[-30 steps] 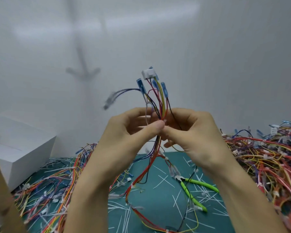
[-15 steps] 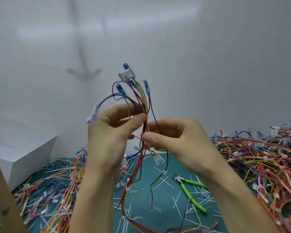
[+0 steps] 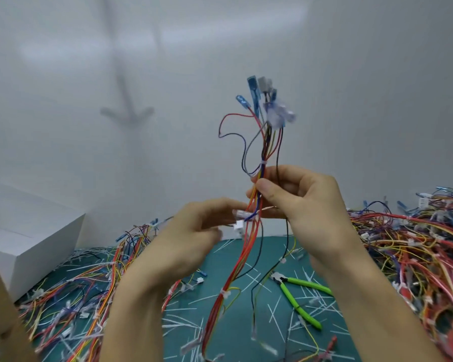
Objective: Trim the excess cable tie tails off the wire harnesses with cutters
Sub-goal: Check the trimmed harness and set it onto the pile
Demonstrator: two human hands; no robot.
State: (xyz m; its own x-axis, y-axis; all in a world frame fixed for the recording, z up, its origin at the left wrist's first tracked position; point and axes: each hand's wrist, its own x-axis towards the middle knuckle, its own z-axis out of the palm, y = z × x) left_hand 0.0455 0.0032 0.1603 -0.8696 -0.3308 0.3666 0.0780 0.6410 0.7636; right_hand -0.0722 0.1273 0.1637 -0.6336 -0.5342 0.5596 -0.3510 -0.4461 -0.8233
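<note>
Littering green mat (image 3: 220,257): tie tails (image 3: 251,278); white wall (image 3: 351,100).

White box (image 3: 34,246) off to my far left, brown cardboard edge (image 3: 0,309) just before it, green mat (image 3: 270,253) spread ahead.

Left hand (image 3: 194,231) and right hand (image 3: 311,202) bare, forearms bare, short plain nails on the fingers (image 3: 268,193)

Both forearms reach up. The right hand (image 3: 302,205), the higher one, pinches the wire harness (image 3: 264,155) between thumb and forefinger. The blurred left hand (image 3: 194,231) curls its fingers just beside it.
</note>
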